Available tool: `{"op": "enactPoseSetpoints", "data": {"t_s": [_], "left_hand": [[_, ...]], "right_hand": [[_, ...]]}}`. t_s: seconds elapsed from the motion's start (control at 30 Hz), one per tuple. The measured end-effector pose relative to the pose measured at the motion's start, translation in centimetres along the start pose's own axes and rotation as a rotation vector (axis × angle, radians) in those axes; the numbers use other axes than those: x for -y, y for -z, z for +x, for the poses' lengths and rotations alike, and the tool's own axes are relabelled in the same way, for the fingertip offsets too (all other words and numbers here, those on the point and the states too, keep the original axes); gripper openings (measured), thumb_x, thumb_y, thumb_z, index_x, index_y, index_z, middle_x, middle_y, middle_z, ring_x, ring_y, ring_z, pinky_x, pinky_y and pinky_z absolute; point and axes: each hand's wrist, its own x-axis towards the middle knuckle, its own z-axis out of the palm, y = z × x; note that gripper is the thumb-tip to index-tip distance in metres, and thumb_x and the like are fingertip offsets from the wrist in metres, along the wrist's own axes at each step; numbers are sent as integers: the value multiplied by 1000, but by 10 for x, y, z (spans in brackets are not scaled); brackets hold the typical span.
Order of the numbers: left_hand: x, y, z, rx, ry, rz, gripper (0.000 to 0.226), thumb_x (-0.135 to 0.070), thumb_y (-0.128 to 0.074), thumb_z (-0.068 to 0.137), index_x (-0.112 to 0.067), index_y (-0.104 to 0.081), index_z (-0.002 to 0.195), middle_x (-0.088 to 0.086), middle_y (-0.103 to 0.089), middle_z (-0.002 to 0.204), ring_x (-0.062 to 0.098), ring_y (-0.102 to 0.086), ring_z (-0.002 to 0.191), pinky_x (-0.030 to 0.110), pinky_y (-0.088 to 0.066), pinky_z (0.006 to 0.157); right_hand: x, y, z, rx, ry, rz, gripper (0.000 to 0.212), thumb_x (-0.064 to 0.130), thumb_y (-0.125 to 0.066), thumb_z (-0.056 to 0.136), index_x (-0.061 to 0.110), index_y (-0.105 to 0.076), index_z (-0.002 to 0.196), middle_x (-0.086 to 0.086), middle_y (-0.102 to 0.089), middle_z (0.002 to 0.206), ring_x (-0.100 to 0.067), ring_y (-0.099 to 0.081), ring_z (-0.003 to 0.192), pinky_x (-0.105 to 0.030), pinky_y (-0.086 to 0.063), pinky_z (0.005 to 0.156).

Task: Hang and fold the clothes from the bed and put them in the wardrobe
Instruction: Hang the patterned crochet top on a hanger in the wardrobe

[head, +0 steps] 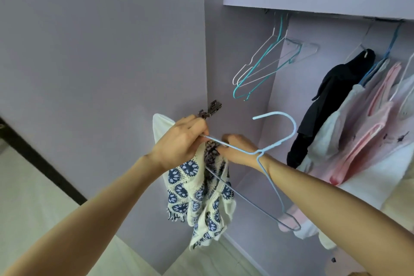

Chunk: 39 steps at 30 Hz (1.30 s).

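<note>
Lilac wardrobe (246, 56) interior fills the frame, its door (100, 51) open at left. Centre frame: left hand (179, 141) curled tight around 1 end of a pale blue wire hanger (274, 143) and the top of a cream garment with blue floral print (197, 195), which hangs down below both hands. Right hand (238, 149) pinches the fabric just beside the left; hanger lies across its wrist. Upper centre: empty hangers (257, 67) on the rail. Right of frame: black, white and pink hung clothes (358, 123). Lower left: pale floor (29, 197).
</note>
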Motion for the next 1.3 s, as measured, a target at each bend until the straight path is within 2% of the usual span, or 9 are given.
{"op": "enactPoseSetpoints", "data": {"t_s": [0.27,0.47,0.77,0.9,1.0,1.1,1.17,1.23,1.3], "left_hand": [[19,7,-24,-14,181,192,11,1,-61,81,0,-54,74,11,-60,68,29,-57,59,28,-37,50],[23,0,-23,-124,446,324,11,-8,-55,91,-3,-53,81,12,-63,75,34,-55,50,31,-36,46],[7,-19,-7,-170,504,241,10,-8,-52,92,-3,-53,84,10,-62,80,35,-53,49,32,-39,48],[4,-30,-3,-204,528,238,10,-2,-50,92,-5,-52,82,11,-61,78,34,-50,46,29,-35,47],[7,-30,0,-300,596,174,10,-1,-51,91,-4,-50,82,11,-60,79,37,-51,51,33,-36,49],[9,-28,-2,-362,571,115,9,1,-52,90,-2,-50,82,11,-60,81,37,-52,54,38,-41,50],[10,-24,-8,-384,524,73,9,3,-54,89,1,-52,81,11,-60,78,36,-52,55,42,-45,50],[12,-22,-14,-405,474,54,9,4,-57,87,2,-52,80,8,-58,74,32,-52,53,39,-43,48],[16,-21,-19,-411,453,40,10,5,-60,86,1,-53,80,4,-56,73,28,-51,52,33,-40,48]], "right_hand": [[-77,39,-7,-206,-228,-214,14,9,-46,89,12,-55,100,-14,-62,101,-31,-58,82,-32,-39,61],[-113,58,-22,-236,-331,-270,41,-2,-47,85,10,-49,124,-14,-44,126,-32,-48,116,-35,-42,92],[-93,65,-28,-454,-317,-88,28,-4,-51,85,5,-64,108,-16,-64,114,-31,-57,106,-29,-43,84],[-65,68,-36,-657,-148,89,21,-4,-57,81,7,-63,98,-12,-56,103,-18,-56,83,-10,-34,71],[-55,47,-53,-407,-99,180,9,14,-59,88,15,-54,96,-3,-56,93,-5,-56,72,-3,-39,58],[-62,32,-66,-89,-156,158,18,25,-51,93,16,-51,76,-3,-54,70,-19,-59,66,-20,-43,58],[-66,40,-69,-308,-172,65,24,18,-50,91,14,-52,68,-2,-54,68,-23,-57,71,-30,-44,61],[-65,51,-69,-610,-130,-54,7,9,-55,87,9,-62,90,-9,-61,91,-29,-58,91,-39,-48,78],[-64,60,-64,-725,-18,-211,26,5,-62,81,1,-59,107,-18,-57,106,-35,-53,104,-43,-42,88]]}}
